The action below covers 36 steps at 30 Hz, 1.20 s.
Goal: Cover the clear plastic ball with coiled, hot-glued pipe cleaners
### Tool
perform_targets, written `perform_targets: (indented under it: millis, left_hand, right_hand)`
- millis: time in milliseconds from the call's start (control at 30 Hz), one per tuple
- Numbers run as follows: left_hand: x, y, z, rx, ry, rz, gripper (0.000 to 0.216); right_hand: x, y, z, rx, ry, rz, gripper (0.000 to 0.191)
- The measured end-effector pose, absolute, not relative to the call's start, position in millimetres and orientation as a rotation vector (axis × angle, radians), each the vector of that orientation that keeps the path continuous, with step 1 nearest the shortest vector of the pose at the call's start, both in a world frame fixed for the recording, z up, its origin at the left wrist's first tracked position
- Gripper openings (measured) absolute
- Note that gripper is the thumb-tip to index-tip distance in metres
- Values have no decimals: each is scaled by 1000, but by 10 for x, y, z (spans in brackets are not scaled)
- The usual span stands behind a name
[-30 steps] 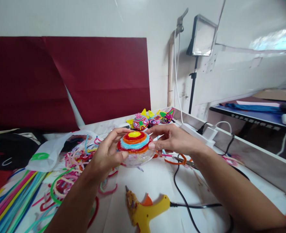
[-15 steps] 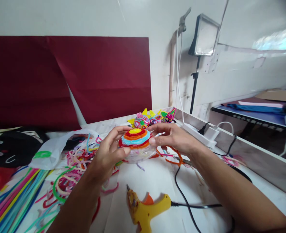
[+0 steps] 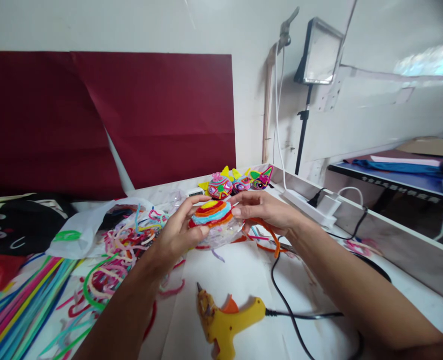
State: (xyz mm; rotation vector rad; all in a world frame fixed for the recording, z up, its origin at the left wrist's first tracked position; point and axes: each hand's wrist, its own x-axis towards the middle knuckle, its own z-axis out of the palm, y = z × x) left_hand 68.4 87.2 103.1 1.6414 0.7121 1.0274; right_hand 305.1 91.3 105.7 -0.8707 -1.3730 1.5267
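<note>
Both hands hold a clear plastic dome [image 3: 216, 225] whose top is covered in rings of yellow, red, orange and blue pipe cleaner. My left hand [image 3: 178, 236] grips its left side with thumb and fingers curled round it. From the right, my right hand [image 3: 268, 212] pinches the rim, and an orange pipe cleaner [image 3: 268, 236] trails under its fingers. The dome is lifted a little above the white table [image 3: 240, 270].
A yellow glue gun [image 3: 225, 320] lies in front with its black cord [image 3: 292, 310] running right. Loose pipe cleaners [image 3: 108, 265] and straight bundles [image 3: 14, 305] cover the left. Finished decorated pieces [image 3: 236, 183] sit behind. A power strip [image 3: 311, 205] lies along the right edge.
The dome has tilted slightly away and moved a little up and to the right in both hands. The view has shifted slightly.
</note>
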Motion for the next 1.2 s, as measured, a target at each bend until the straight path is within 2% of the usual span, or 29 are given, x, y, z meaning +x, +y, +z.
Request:
perform_targets:
  millis: [267,467,733,967,1200]
  left_hand:
    - [669,867,1044,1621,736,948,73]
    - [609,929,1019,1822,743,880,74]
    - [518,953,1088,2233,716,760,62]
    - [487,996,1045,2219,734,652,69]
    - [512,966,1081,2201,732,606,58]
  right_hand:
    - [3041,941,1023,-873,-1364,1551,56]
    - [3045,949,1012,-859,-1379,1586,59]
    - [3035,966,961,-848,-1448,1644,56]
    - [3020,1021,871,-825,-1435,1690,46]
    - [3022,1052,828,-799,-1400,1758,42]
